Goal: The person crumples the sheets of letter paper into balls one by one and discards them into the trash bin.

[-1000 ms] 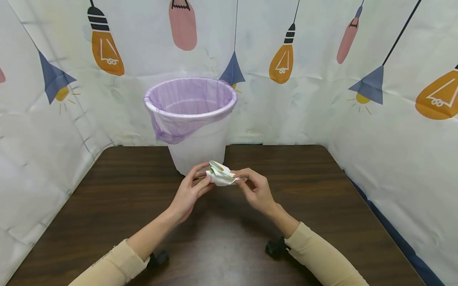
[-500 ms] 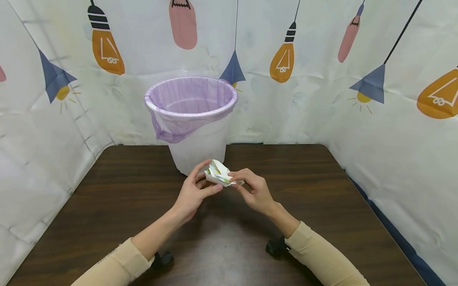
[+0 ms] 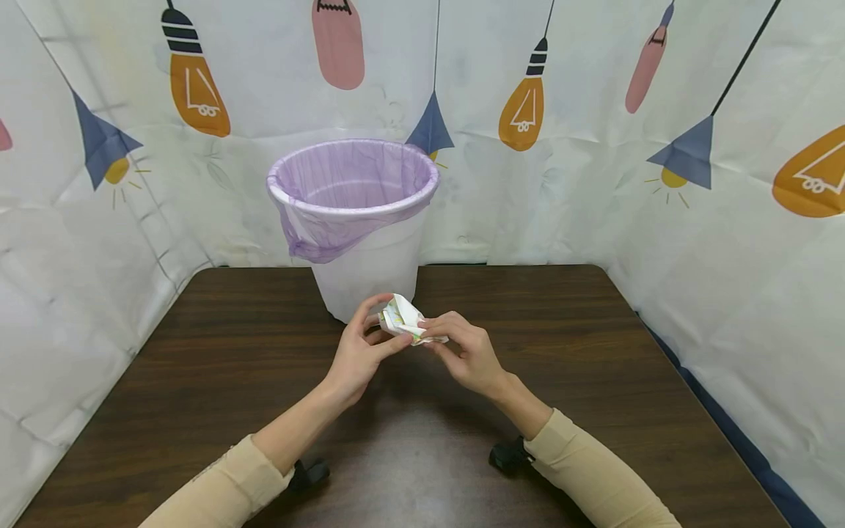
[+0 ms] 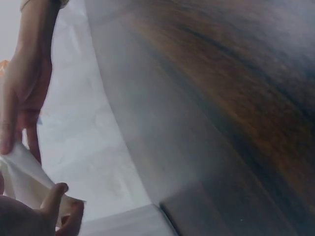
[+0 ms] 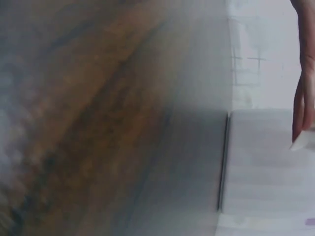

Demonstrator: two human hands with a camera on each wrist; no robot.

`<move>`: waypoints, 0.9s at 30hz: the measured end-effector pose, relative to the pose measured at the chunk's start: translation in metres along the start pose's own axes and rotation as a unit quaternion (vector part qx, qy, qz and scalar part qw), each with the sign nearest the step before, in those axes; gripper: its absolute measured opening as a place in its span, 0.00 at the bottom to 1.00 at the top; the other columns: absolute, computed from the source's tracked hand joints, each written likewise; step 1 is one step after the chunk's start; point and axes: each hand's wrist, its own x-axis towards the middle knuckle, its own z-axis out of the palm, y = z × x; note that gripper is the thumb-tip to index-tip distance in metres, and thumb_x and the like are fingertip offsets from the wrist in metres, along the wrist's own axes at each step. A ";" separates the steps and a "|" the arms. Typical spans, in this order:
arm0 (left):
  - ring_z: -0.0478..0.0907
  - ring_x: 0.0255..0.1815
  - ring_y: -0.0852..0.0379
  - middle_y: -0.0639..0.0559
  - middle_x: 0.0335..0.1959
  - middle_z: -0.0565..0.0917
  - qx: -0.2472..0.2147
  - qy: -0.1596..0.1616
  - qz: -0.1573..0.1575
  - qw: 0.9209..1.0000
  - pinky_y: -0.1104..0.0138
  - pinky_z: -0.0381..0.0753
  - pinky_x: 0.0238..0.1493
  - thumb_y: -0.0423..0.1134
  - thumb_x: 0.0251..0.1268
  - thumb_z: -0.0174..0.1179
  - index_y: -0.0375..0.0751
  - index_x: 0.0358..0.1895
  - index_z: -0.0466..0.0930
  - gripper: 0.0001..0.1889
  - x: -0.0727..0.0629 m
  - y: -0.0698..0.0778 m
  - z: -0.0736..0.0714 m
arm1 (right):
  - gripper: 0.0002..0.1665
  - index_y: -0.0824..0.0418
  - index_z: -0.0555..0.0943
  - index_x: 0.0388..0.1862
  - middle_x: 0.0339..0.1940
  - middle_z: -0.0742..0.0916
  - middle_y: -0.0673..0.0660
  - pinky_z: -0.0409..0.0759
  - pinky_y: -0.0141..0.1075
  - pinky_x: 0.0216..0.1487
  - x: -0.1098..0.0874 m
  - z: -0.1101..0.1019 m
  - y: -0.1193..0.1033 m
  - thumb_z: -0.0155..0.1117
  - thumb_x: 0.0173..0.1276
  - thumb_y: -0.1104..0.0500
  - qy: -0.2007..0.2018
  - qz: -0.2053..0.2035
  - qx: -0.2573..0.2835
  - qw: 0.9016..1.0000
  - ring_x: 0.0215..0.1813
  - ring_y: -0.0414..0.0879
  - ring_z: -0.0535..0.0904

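A small folded, creased white paper [image 3: 400, 315] with green and yellow print is held between both hands, above the table and in front of the bin. My left hand [image 3: 356, 353] holds its left side, the index finger along the top edge and the thumb along the near side. At its right end my right hand [image 3: 469, 353] pinches the paper between thumb and fingers. In the left wrist view the paper [image 4: 27, 177] looks plain white. Only a corner of the paper [image 5: 306, 141] shows in the right wrist view, beside the left hand [image 5: 306, 93].
A white trash bin [image 3: 370, 271] lined with a purple bag [image 3: 323, 238] stands on the table behind the hands. The dark wooden table [image 3: 561, 330] is bordered by white curtains [image 3: 693, 279] printed with lamps and bulbs.
The left thumb has moved right along the paper's near side, and the left forearm has shifted slightly right. The paper has turned and been folded a little. My right hand keeps its pinch.
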 end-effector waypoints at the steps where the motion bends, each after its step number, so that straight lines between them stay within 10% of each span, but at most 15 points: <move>1: 0.83 0.51 0.47 0.38 0.63 0.69 0.001 -0.002 0.003 1.000 0.61 0.82 0.53 0.26 0.66 0.69 0.50 0.76 0.63 0.38 0.000 -0.001 0.000 | 0.20 0.65 0.84 0.46 0.49 0.88 0.61 0.84 0.41 0.51 0.000 0.000 0.000 0.73 0.57 0.79 0.000 0.000 0.002 1.000 0.53 0.56 0.84; 18: 0.84 0.44 0.50 0.35 0.58 0.75 0.049 -0.053 0.078 0.994 0.62 0.85 0.47 0.26 0.66 0.69 0.39 0.68 0.72 0.28 0.009 -0.006 -0.004 | 0.18 0.68 0.84 0.44 0.41 0.87 0.64 0.85 0.37 0.33 0.003 -0.003 0.002 0.73 0.56 0.80 -0.026 0.018 0.070 0.997 0.37 0.53 0.85; 27: 0.84 0.40 0.50 0.37 0.51 0.82 0.084 -0.046 0.090 0.991 0.58 0.85 0.45 0.28 0.69 0.67 0.38 0.60 0.79 0.19 0.012 0.000 -0.004 | 0.24 0.71 0.86 0.42 0.44 0.85 0.68 0.87 0.41 0.37 0.013 -0.003 -0.009 0.72 0.47 0.88 0.025 0.062 0.090 0.994 0.42 0.54 0.84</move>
